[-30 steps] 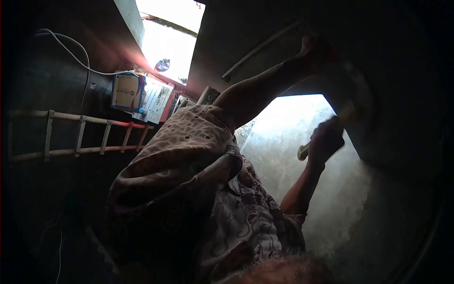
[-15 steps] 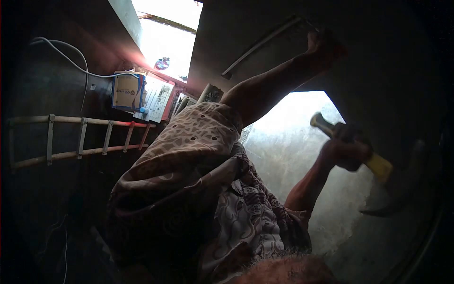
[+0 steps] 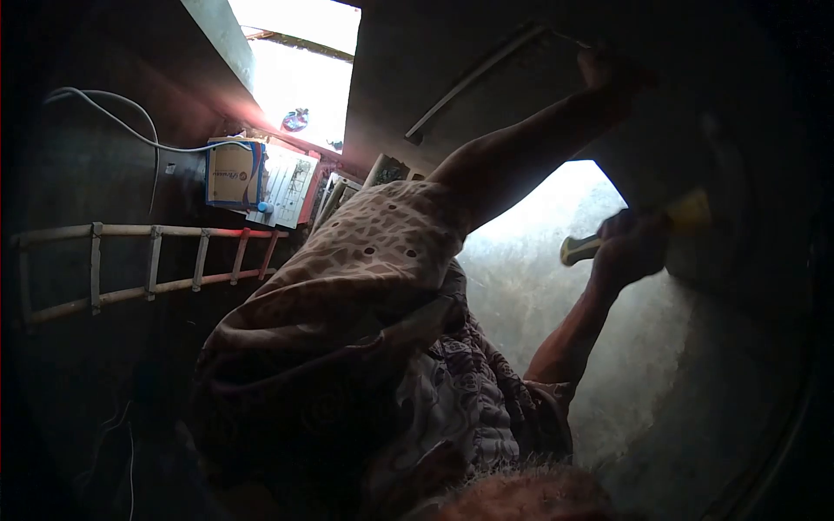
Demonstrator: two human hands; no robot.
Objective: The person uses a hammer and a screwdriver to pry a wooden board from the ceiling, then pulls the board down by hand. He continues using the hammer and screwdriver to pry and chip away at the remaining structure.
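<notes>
My right hand (image 3: 632, 247) grips a hammer (image 3: 580, 251) by its handle; the yellow part (image 3: 689, 211) shows beyond my fist, and the head is dark and blurred. My left hand (image 3: 612, 74) reaches up against the dark wall, its closed fingers in deep shadow. A thin piece shows by its fingertips, too dim to identify. Beside that hand, a long pale strip (image 3: 478, 80) slants down to the left along the wall. A patterned sleeve (image 3: 373, 234) covers my upper left arm.
A ladder (image 3: 156, 232) lies across the left side. Near the bright window opening (image 3: 304, 78) are a cardboard box (image 3: 233, 174), a white panel (image 3: 287, 182) and a white cable (image 3: 122, 100). A light-lit grey surface (image 3: 539, 278) shows behind my arms.
The hammer has swung upward, its head now higher and blurred, and my right hand has risen slightly. My left hand has shifted a little right in view.
</notes>
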